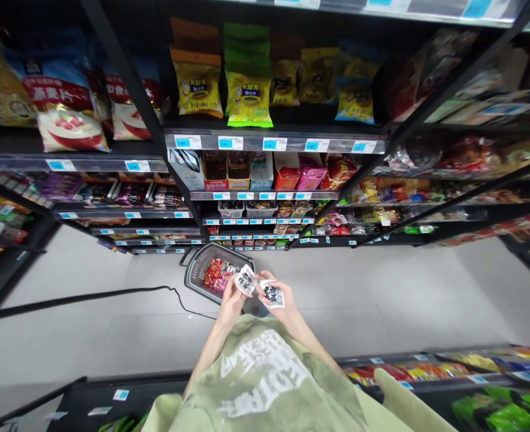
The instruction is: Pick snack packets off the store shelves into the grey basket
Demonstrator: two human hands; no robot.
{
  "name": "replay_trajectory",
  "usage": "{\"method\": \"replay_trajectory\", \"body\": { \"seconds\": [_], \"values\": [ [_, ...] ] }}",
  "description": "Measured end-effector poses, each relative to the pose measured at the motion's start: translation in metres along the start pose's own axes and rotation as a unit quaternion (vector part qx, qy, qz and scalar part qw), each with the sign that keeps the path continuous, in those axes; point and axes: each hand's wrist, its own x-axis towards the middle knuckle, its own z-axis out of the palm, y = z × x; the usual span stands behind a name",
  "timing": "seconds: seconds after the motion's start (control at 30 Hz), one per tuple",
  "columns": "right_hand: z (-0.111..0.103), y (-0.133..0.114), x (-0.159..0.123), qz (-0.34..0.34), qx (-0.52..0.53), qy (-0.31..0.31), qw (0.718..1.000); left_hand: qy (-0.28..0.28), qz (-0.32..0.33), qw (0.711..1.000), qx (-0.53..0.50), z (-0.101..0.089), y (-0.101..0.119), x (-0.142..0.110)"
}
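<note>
My left hand [232, 298] is closed on a small white snack packet [246, 279] with black lettering. Close beside it, my right hand [287, 298] grips a second white packet [273, 294], also printed in black. Both are held in front of my body. Below and a little to the left, a dark grey shopping basket [193, 271] stands on the floor, partly hidden by my left hand. Red packets [215, 271] and pink packets [222, 283] lie inside it.
Ahead, shelves carry yellow snack bags [248, 99], open cartons [238, 174] and large oatmeal bags [67, 102]. More shelving runs along the right and behind me. A thin black cord [175, 291] stretches across the view above the grey tiled floor [359, 288].
</note>
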Motion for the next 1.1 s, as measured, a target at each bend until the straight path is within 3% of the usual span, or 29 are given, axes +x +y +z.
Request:
{"method": "replay_trajectory", "body": {
  "seconds": [0.33, 0.47, 0.67, 0.73, 0.83, 0.97, 1.1],
  "values": [
    [0.004, 0.004, 0.003, 0.021, 0.106, 0.006, 0.994, 0.044, -0.016, 0.986, -0.159, -0.005, 0.004, 0.003],
    [-0.001, 0.001, 0.001, 0.009, 0.060, 0.008, 0.998, 0.052, -0.039, 0.978, -0.197, -0.007, 0.005, 0.009],
    [-0.003, 0.007, -0.001, 0.053, -0.160, 0.017, 0.986, 0.038, 0.027, 0.997, 0.060, -0.010, 0.005, 0.013],
    [-0.006, 0.012, 0.001, 0.063, -0.201, 0.024, 0.977, 0.009, 0.087, 0.980, 0.178, -0.011, 0.007, 0.013],
    [-0.013, 0.017, 0.006, 0.047, -0.252, 0.049, 0.965, -0.014, 0.167, 0.930, 0.326, -0.011, 0.010, 0.012],
    [-0.023, 0.021, 0.009, 0.034, -0.274, 0.062, 0.959, -0.026, 0.188, 0.909, 0.372, -0.010, 0.013, 0.012],
    [-0.031, 0.021, 0.007, 0.035, -0.230, 0.090, 0.968, -0.018, 0.115, 0.934, 0.338, -0.012, 0.009, 0.030]
  ]
}}
